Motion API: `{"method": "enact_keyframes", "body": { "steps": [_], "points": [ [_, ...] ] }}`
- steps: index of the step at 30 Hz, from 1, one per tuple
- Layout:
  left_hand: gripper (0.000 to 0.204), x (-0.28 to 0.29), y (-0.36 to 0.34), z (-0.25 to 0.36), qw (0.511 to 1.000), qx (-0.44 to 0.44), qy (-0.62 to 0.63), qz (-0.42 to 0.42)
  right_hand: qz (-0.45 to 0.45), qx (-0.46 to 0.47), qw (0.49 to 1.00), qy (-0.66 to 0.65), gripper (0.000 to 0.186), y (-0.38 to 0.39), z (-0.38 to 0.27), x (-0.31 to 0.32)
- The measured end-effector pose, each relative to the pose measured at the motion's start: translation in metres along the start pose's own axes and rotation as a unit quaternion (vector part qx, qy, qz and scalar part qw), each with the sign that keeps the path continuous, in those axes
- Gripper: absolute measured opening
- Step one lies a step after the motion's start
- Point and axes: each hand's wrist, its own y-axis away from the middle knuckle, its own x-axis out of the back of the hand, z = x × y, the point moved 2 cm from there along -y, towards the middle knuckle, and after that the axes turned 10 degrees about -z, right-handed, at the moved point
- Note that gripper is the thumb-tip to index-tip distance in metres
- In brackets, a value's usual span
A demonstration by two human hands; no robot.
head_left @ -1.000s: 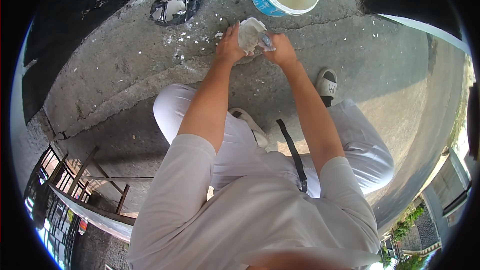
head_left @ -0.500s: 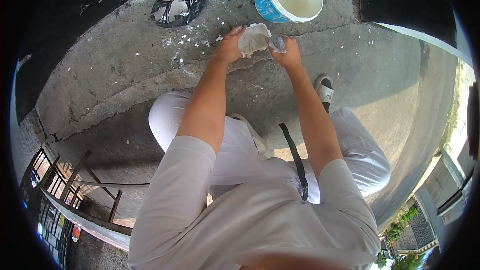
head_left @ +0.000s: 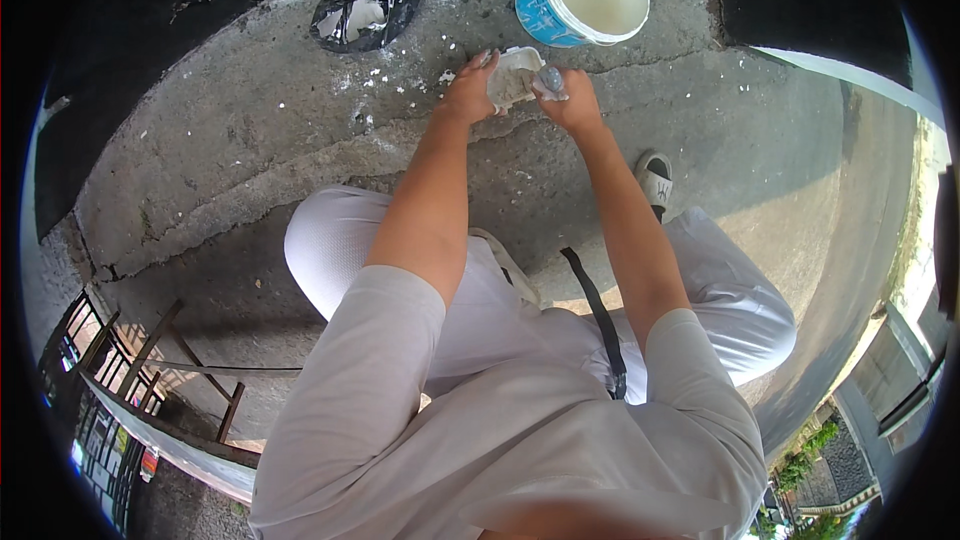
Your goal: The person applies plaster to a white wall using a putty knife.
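Note:
A small white tub [head_left: 520,62] with pale, wet-looking material inside is gripped along its left side by my left hand [head_left: 468,92], fingers closed on the rim. Beside its right edge, my right hand [head_left: 572,105] is closed around a tool with a rounded grey handle end [head_left: 552,79] and whitish smears. The tool's working end is hidden or too small to make out. Beyond the tub, to the right, stands a blue and white bucket [head_left: 545,15], pale inside. A black plastic bag [head_left: 395,25] holding white material lies beyond my left hand.
White spatters and crumbs mark the concrete ground [head_left: 230,140]. A dark wall or surface [head_left: 200,0] borders the far side. My bent knees and a sandal [head_left: 655,180] are close by. A brown metal frame [head_left: 205,370] stands at the lower left.
Both my hands stay at the tub. My left hand and the tub sit slightly farther right in view, as do the bag and bucket, as the view shifts a little.

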Motion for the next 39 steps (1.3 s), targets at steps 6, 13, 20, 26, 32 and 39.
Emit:
{"method": "enact_keyframes", "body": {
  "steps": [6,13,20,26,32,39],
  "points": [
    [0.122,-0.003,-0.001,0.000,1.000,-0.009,0.025,0.008,0.005,-0.029,0.999,-0.021,0.020,-0.005,0.000,0.000],
    [0.120,-0.002,-0.002,0.004,1.000,0.006,0.016,0.008,0.019,-0.022,0.999,-0.027,0.023,-0.003,0.004,-0.003],
    [0.120,-0.004,-0.003,0.008,1.000,0.006,0.021,-0.002,0.022,0.008,0.999,-0.022,0.022,0.000,0.010,-0.010],
    [0.122,-0.003,-0.004,0.002,0.999,-0.020,0.031,0.008,0.023,0.011,1.000,-0.013,0.022,0.002,0.000,-0.011],
    [0.123,-0.003,-0.008,0.001,1.000,-0.013,0.019,0.005,0.025,-0.004,0.999,-0.018,0.021,-0.004,0.001,-0.014],
    [0.124,-0.006,-0.007,-0.002,0.999,-0.013,0.032,-0.010,0.047,-0.006,0.999,-0.023,0.020,-0.006,0.003,-0.014]
  ]
}}
